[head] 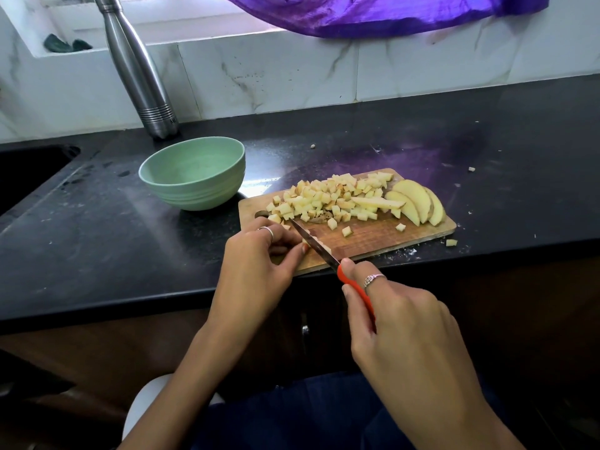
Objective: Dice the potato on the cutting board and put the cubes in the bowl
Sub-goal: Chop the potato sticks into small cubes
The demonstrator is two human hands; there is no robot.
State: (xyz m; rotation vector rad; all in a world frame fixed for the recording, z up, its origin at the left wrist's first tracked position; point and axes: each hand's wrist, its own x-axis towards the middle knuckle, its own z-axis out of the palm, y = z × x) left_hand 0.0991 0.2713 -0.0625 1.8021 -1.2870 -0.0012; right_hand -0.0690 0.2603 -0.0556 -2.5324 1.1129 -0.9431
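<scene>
Desk (97, 254), black, bearing cutting board (373, 240) at its front edge; green bowl (194, 175) just off the board's left corner. Potato cubes (328, 198) heaped along board's far edge, slices (418, 201) at right. Left hand (259, 254) pinches a piece; right hand (399, 316) grips knife (316, 246).

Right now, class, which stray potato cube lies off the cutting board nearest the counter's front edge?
The potato cube just off the cutting board's right front corner. The other strays lie farther back on the counter.

Soft daylight from the far window leaves a pale sheen and purple tint on the glossy black stone counter (487, 151), near cabinets dim, wide-angle edges bending, focus slightly soft.
</scene>
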